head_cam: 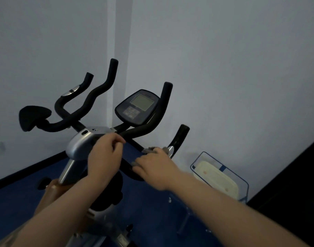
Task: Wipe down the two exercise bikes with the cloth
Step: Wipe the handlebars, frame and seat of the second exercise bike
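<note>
On the bike's handlebar [143,132], right hand [152,166] gripping the cloth [149,150], left hand [106,154] curled, empty

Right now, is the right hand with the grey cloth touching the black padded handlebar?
Touching. The head view shows the right hand pressing the grey cloth onto the black handlebar.

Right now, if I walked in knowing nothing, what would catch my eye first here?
Probably the black handlebars curling up against the pale wall, with the console and its grey screen between them. Just below, the right hand presses a grey cloth onto the near bar, while the left hand grips beside the silver stem housing. A clear bin sits by the wall, lower right.
</note>
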